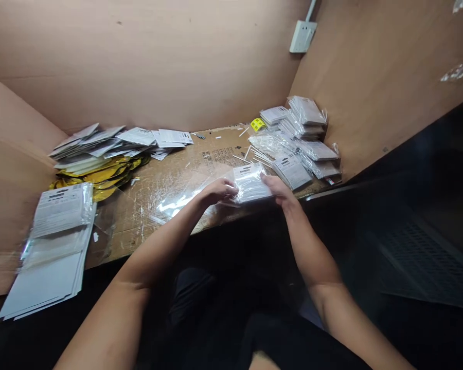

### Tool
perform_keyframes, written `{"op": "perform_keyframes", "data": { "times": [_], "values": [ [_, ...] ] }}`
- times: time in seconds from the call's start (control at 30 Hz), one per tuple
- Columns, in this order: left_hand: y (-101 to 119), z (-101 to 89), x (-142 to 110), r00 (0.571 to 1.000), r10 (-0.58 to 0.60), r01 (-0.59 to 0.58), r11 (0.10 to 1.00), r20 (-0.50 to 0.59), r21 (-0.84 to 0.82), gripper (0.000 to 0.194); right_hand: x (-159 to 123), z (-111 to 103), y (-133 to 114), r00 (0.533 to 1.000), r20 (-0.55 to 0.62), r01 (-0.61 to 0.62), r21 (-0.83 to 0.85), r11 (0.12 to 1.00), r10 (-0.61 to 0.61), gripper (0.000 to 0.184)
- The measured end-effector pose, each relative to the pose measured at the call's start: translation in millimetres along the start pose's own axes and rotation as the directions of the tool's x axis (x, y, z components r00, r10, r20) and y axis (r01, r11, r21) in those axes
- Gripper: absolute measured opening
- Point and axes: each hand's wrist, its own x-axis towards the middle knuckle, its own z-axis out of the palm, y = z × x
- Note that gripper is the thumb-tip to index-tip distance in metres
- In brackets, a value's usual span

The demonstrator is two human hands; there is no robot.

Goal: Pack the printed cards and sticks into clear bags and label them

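Note:
Between my hands is a flat white packet (251,184) in clear plastic wrap, with black print along its top, near the table's front edge. My left hand (220,191) grips its left side, fingers curled at the edge. On the right side my right hand (277,187) holds it, thumb on the upper face. Clear film stretches out to the left of the packet. Just right of my right hand lies a similar wrapped packet (292,172), and several thin white sticks (259,155) are scattered behind.
Stacked wrapped packets (308,131) fill the right corner by a yellow sticker sheet (257,124). White printed cards (137,136) and gold foil (108,174) lie at the back left. White sheets (46,282) overhang the front left edge. Wooden panels (146,67) enclose the table; a socket (303,36) is mounted above.

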Motion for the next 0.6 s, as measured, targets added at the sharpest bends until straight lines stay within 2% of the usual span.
{"op": "perform_keyframes", "data": {
  "times": [0.07,0.1,0.13,0.2,0.23,0.27,0.3,0.37,0.43,0.47,0.53,0.6],
  "values": [
    [5,-15.5,-3,0.993,0.045,-0.047,0.999,0.113,0.013,0.035,9,2,-20,0.995,0.102,0.007,0.137,0.991,-0.022,0.050],
    [7,-23.7,-4,0.991,0.059,-0.064,0.997,0.123,0.038,0.034,18,4,-34,0.996,0.086,0.017,0.152,0.988,-0.031,0.047],
    [8,-31.9,-5,0.993,0.082,-0.089,0.992,0.087,0.085,0.032,30,5,-49,0.999,0.034,0.032,0.147,0.989,-0.037,0.044],
    [5,-47.1,-10,0.980,0.187,-0.160,0.943,-0.066,0.293,0.030,62,7,-84,0.995,-0.102,0.028,0.094,0.995,-0.019,0.039],
    [1,-53.6,-13,0.954,0.270,-0.188,0.874,-0.127,0.449,0.031,80,8,-101,0.986,-0.167,0.017,0.049,0.999,-0.008,0.038],
    [-4,-59.0,-17,0.926,0.352,-0.198,0.765,-0.139,0.613,0.033,96,8,-116,0.974,-0.224,0.002,-0.017,1.000,-0.005,0.038],
    [-12,-63.2,-23,0.907,0.408,-0.194,0.627,-0.106,0.754,0.038,111,8,-128,0.960,-0.278,0.007,-0.113,0.994,-0.039,0.040],
    [-29,-67.7,-37,0.907,0.422,-0.161,0.367,-0.010,0.916,0.051,130,10,-142,0.931,-0.318,0.060,-0.345,0.937,-0.177,0.043],
    [-44,-68.1,-52,0.911,0.413,-0.107,0.229,0.003,0.968,0.061,134,18,-141,0.940,-0.195,0.133,-0.548,0.826,-0.280,0.040],
    [-49,-67.6,-58,0.907,0.420,-0.070,0.202,-0.022,0.977,0.063,131,24,-136,0.957,-0.087,0.164,-0.625,0.763,-0.277,0.037],
    [-53,-67.4,-68,0.897,0.433,0.012,0.187,-0.093,0.982,0.064,120,40,-121,0.977,0.100,0.197,-0.758,0.621,-0.187,0.036],
    [-50,-70.1,-72,0.888,0.436,0.074,0.180,-0.147,0.981,0.064,107,58,-104,0.973,0.168,0.222,-0.859,0.461,-0.156,0.038]
  ]
}}
